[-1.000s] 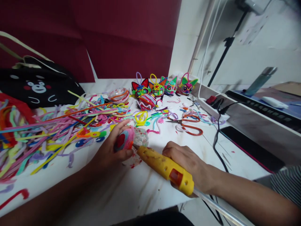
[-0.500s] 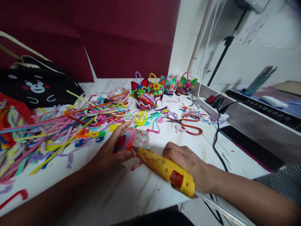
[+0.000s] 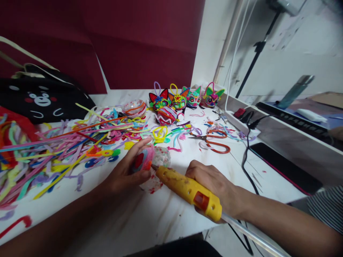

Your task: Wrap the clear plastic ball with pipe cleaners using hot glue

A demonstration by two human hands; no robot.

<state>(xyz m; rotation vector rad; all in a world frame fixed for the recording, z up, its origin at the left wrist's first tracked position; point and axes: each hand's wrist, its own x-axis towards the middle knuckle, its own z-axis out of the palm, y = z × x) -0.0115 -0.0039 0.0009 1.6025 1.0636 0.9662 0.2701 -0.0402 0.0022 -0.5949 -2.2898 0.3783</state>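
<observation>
Looks partway from where I'm standing — left hand (image 3: pixel 123 173) pinches a strip-covered piece (image 3: pixel 146 159) just below-left of center, clear plastic (image 3: pixel 163 157) beside it mostly bare. Right hand (image 3: pixel 210 178) curls round the yellow glue gun (image 3: pixel 183 186), tip by the piece's edge. Eared ornaments (image 3: pixel 194 99), upper middle — seemingly done.

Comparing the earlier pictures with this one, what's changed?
Almost nothing beyond a slight shift of the view; nothing was taken hold of or let go. The left hand still holds the shell, the right hand the glue gun, its nozzle at the shell's edge. Scissors and phone stayed put.
</observation>
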